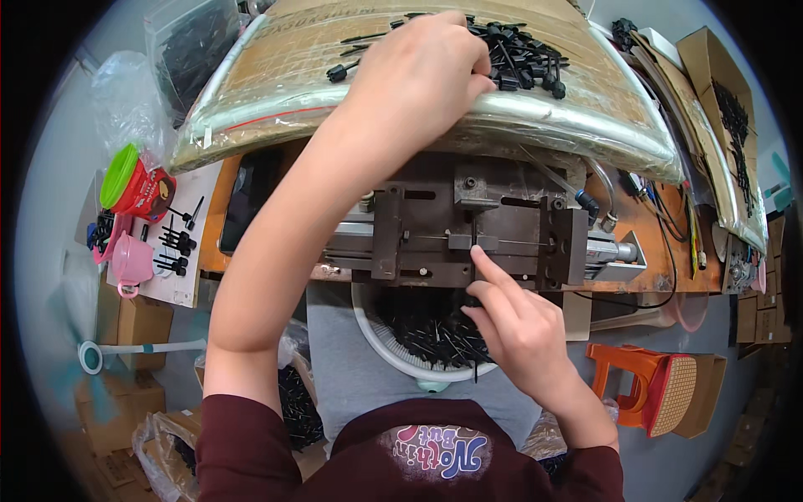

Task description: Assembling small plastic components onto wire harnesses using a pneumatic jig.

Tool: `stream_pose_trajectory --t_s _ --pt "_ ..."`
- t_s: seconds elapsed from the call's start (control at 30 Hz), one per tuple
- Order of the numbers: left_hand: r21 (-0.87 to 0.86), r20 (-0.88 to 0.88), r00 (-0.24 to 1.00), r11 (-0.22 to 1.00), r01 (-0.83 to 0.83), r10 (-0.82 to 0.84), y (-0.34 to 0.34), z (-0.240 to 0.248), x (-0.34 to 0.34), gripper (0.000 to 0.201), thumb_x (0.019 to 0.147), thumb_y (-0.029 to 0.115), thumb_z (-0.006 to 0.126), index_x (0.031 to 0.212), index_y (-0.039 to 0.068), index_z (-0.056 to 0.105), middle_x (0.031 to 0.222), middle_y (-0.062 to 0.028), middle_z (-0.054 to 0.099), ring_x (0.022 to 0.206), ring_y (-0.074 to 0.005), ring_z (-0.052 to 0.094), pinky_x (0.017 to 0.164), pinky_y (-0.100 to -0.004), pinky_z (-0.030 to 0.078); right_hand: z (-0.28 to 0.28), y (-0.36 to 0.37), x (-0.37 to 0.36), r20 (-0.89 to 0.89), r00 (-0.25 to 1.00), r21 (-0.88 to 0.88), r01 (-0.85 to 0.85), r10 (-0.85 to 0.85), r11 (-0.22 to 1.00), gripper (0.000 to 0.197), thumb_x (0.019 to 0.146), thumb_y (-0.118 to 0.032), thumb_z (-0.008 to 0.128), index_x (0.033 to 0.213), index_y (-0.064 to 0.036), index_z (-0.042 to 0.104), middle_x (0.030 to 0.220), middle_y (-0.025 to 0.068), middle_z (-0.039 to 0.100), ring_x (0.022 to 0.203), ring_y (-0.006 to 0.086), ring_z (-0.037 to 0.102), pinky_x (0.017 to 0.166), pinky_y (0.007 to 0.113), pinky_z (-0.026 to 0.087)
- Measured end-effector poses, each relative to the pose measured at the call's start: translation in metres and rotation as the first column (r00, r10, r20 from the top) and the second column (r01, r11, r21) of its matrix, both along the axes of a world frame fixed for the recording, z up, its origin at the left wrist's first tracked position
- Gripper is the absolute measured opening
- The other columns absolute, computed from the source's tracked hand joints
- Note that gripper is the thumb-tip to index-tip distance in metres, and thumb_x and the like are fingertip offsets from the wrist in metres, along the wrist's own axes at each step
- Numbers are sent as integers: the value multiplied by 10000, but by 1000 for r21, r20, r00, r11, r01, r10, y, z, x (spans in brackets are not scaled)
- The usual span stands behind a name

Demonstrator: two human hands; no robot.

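My left hand [425, 71] reaches across to a pile of black knob-headed plastic pins [523, 54] on a plastic-wrapped cardboard board [276, 84]. Its fingers are curled together at the pile's near left side, and what they hold, if anything, is hidden. Closer in, my right hand [523, 330] pinches a black pin [471, 299] between thumb and fingers. The index fingertip of that hand rests on a small block in the middle of a dark metal fixture [435, 222]. Below the fixture, a white basket [376, 339] holds many thin black pins.
At the left stand a red tub with a green rim [138, 184], a pink cup [132, 259] and several black pins [177, 241]. A pneumatic cylinder [611, 249] and cables flank the fixture's right. An orange stool [644, 389] stands at lower right; an open carton [723, 117] holds black pieces.
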State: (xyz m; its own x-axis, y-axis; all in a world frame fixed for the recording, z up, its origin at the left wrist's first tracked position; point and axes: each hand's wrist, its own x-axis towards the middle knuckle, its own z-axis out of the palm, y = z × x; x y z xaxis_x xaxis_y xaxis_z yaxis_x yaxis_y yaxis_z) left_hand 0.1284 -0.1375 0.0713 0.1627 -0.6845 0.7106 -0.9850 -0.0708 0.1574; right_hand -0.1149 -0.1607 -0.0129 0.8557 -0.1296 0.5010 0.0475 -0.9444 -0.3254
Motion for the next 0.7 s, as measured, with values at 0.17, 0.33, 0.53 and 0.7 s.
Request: stream_pose_trajectory --t_s 0.17,0.33,0.53,0.7 --pt "257 -152 988 964 64 -26 -19 11 7 375 730 359 816 827 19 691 782 -128 661 765 -282 642 720 -395 515 4 -4 7 -47 999 -139 15 -22 990 153 736 -36 675 860 -11 588 1191 215 665 450 133 525 483 256 470" --pt "135 -55 996 987 84 -77 -12 7 5 329 771 301 806 837 7 674 778 -103 667 708 -197 644 637 -324 508 12 -2 5 -118 992 -169 13 -33 986 191 731 -63 707 876 -11 594 1186 206 665 475 169 570 498 280 495" --pt "-91 -96 990 992 90 -98 57 19 -22 213 747 31 776 947 19 703 1008 -106 729 937 -207 702 818 -291 556 60 -38 19 12 1000 82 2 -3 997 259 767 -102 755 978 -39 619 974 120 675 759 272 687 645 359 553" --pt "-30 -266 927 963 267 -266 98 0 -72 342 659 37 823 985 15 723 1312 -192 614 1061 -254 683 903 -339 549 103 -113 86 284 957 -346 150 -49 926 221 761 1 641 973 -60 634 963 89 652 743 266 651 743 378 504"
